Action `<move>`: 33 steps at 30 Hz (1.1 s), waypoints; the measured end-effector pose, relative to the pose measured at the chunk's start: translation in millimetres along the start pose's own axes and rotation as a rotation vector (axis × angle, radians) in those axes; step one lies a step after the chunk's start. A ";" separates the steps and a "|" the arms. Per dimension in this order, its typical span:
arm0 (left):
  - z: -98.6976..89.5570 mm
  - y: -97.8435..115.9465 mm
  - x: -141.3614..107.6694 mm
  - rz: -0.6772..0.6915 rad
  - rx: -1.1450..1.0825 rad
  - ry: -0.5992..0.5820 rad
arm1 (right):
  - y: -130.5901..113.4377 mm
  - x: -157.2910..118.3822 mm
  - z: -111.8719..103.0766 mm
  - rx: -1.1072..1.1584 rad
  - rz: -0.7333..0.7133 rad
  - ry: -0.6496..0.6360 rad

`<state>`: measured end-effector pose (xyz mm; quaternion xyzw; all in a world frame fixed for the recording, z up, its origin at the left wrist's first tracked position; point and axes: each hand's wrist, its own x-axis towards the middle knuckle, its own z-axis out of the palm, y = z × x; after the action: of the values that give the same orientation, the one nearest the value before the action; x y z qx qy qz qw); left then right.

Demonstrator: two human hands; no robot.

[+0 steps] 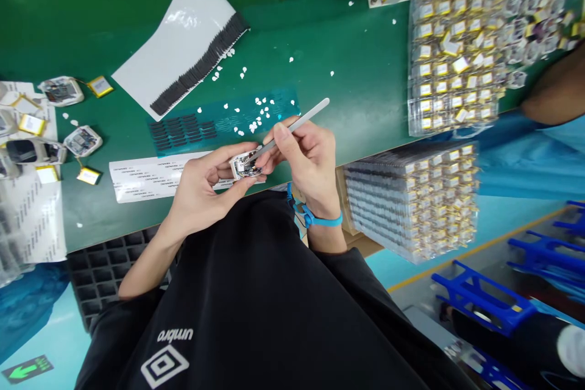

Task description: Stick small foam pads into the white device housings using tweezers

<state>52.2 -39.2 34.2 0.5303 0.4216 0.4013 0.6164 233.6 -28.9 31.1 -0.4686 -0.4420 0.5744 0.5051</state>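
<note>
Between the thumb and fingers of my left hand point(205, 186) is a small white device housing point(241, 166), its circuit board exposed. My right hand point(304, 155) grips a pair of metal tweezers point(307, 118), with the tips down at the open housing. Whether the tips pinch anything is too small to tell. Below my hands lies a white printed strip sheet point(146, 178). Just beyond them is a blue-green film point(219, 119) bearing rows of black strips point(183, 129) and scattered white bits point(260, 111).
A white sheet edged with black strips point(183, 30) lies farther back. Open housings with yellow-edged batteries point(98, 86) sit at left. Clear trays of batteries point(452, 55) stand on the right, near a bystander's arm point(555, 85); more trays point(411, 201) are stacked below.
</note>
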 end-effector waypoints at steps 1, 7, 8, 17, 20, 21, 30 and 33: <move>0.0 -0.3 -0.3 0.000 -0.001 0.003 | 0.4 0.6 0.1 0.011 0.000 -0.004; -0.2 -2.5 -0.9 0.012 0.039 0.020 | 1.7 1.1 2.0 -0.008 0.020 -0.007; -0.6 -3.6 -0.8 0.008 0.067 0.026 | 1.4 0.4 2.2 -0.013 0.016 -0.010; -17.8 -10.1 -7.8 -0.003 0.429 0.031 | 13.6 12.4 -4.9 -0.058 -0.127 -0.232; -27.8 -7.0 -10.6 0.030 0.617 0.080 | 25.4 23.2 -1.8 -0.050 -0.233 -0.272; -31.2 -6.6 -11.5 0.046 0.682 0.094 | 28.2 26.2 -0.4 -0.045 -0.250 -0.278; -54.7 -8.0 -12.4 0.132 0.694 0.179 | 32.9 53.2 -7.2 -0.343 -0.394 -0.140; -59.2 -16.2 -0.5 0.203 0.676 0.110 | 42.1 64.0 -8.6 -0.541 -0.434 -0.223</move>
<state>-3.2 -22.8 13.3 0.7212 0.5082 0.3263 0.3394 231.8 30.9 -17.6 -0.4148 -0.7195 0.3639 0.4218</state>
